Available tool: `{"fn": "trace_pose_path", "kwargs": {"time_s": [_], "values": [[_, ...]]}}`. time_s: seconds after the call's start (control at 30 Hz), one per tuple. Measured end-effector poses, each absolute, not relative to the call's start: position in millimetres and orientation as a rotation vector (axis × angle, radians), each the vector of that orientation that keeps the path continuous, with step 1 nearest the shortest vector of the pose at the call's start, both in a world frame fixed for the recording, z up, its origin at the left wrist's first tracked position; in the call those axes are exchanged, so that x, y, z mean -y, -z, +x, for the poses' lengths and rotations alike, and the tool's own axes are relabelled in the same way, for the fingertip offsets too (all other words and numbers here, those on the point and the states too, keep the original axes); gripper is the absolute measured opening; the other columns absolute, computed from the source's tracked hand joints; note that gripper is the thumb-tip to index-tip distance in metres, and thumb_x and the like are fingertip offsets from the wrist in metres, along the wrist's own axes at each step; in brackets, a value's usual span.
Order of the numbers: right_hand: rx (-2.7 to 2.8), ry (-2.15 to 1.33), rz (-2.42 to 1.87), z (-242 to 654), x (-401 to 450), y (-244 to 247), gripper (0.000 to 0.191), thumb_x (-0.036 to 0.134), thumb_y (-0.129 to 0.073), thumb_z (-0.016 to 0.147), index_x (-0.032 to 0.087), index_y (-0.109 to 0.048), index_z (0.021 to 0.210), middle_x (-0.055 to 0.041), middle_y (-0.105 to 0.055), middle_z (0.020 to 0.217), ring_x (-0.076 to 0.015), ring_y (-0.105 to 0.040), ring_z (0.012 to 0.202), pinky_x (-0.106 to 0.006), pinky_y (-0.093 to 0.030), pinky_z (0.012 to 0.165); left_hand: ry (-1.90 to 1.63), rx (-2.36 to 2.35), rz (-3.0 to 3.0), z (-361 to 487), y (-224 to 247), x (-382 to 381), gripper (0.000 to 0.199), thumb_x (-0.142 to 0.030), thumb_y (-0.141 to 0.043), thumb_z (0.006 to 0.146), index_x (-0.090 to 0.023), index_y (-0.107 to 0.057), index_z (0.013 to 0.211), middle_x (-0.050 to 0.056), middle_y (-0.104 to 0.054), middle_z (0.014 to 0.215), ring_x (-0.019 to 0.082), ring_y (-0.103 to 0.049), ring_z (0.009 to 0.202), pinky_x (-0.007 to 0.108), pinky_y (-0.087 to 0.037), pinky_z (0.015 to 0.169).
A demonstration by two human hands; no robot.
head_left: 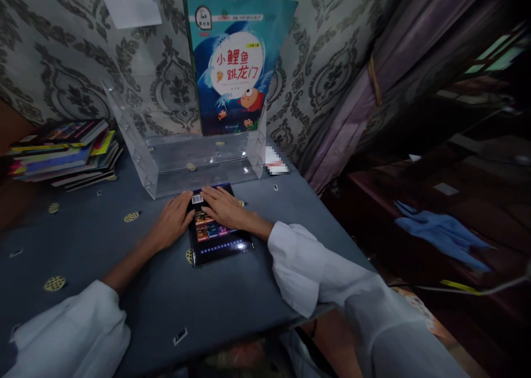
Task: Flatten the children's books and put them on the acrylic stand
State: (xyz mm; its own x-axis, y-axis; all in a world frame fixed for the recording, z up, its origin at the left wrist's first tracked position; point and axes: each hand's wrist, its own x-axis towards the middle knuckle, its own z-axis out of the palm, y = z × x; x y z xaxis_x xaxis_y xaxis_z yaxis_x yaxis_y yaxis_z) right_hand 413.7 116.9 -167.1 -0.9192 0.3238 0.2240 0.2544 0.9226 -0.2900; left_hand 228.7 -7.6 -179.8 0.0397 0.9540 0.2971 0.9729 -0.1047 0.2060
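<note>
A dark book [224, 248] lies flat on the table, upside down to my view, with a barcode near its far edge and small coloured pictures in the middle. Along its left edge rests my left hand [172, 220], fingers stretched forward and flat. My right hand [226, 208] lies across the book's upper part, palm down with fingers extended, covering some of the cover. Just beyond both hands stands a clear acrylic rack [145, 162]. Blue picture books [236, 68] stand upright in its back section, a red fish on the front one.
A stack of books [62, 151] sits at the left on the grey-blue tablecloth [149, 317]. Patterned wallpaper [336, 52] and a purple curtain [352, 107] rise behind. At the right, a blue cloth [440, 231] lies on a dark red surface beyond the table's edge.
</note>
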Motion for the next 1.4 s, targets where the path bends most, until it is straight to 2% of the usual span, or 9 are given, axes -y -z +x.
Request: {"fn": "trace_pose_path", "kwargs": {"time_s": [0.43,0.7,0.87,1.0,1.17,1.4], "values": [[2.676,-0.425,-0.636,457.9,-139.9,182.2,0.045,0.028,-0.040,0.104,0.011,-0.052,0.144,-0.0171,-0.050,0.153,-0.0265,-0.040,0.148,-0.053,-0.032,0.122,0.415,2.026,-2.263,232.1,170.3,-3.0,0.047,-0.038,-0.034,0.103,-0.018,-0.052,0.141,0.012,-0.055,0.149,0.027,-0.049,0.139,0.050,-0.039,0.115],[2.597,-0.415,-0.644,455.2,-137.9,188.4,0.042,0.023,-0.044,0.101,0.011,-0.056,0.140,-0.0183,-0.054,0.149,-0.0275,-0.044,0.145,-0.053,-0.033,0.122,0.362,1.884,-2.423,262.3,168.0,-42.4,0.047,-0.030,-0.037,0.102,-0.012,-0.053,0.142,0.015,-0.054,0.149,0.028,-0.051,0.137,0.047,-0.037,0.116],[2.498,-0.404,-0.670,461.2,-139.9,191.8,0.038,0.021,-0.049,0.099,0.015,-0.060,0.134,-0.0168,-0.061,0.139,-0.0282,-0.054,0.135,-0.053,-0.042,0.117,0.369,1.839,-2.493,274.9,168.3,-62.9,0.045,-0.028,-0.039,0.101,-0.014,-0.052,0.142,0.012,-0.054,0.149,0.024,-0.051,0.137,0.043,-0.037,0.117],[2.500,-0.439,-0.656,468.7,-139.5,192.8,0.037,0.021,-0.050,0.098,0.015,-0.060,0.133,-0.0159,-0.061,0.139,-0.0279,-0.057,0.131,-0.051,-0.046,0.114,0.378,1.841,-2.493,281.8,166.9,-63.8,0.045,-0.027,-0.038,0.101,-0.016,-0.052,0.142,0.012,-0.054,0.150,0.025,-0.051,0.137,0.046,-0.037,0.116],[2.523,-0.471,-0.610,478.1,-131.0,192.9,0.038,0.023,-0.050,0.098,0.014,-0.061,0.134,-0.0162,-0.061,0.141,-0.0281,-0.056,0.133,-0.051,-0.042,0.118,0.382,1.827,-2.478,289.2,168.1,-52.1,0.045,-0.026,-0.040,0.100,-0.013,-0.053,0.141,0.014,-0.054,0.149,0.027,-0.050,0.138,0.047,-0.037,0.115],[2.542,-0.536,-0.590,486.8,-124.5,192.4,0.042,0.024,-0.047,0.099,0.013,-0.058,0.138,-0.0173,-0.057,0.146,-0.0280,-0.052,0.138,-0.051,-0.042,0.118,0.363,1.798,-2.507,291.1,166.8,-54.4,0.045,-0.027,-0.037,0.101,-0.018,-0.052,0.143,0.012,-0.055,0.149,0.026,-0.051,0.136,0.047,-0.038,0.112]]}}
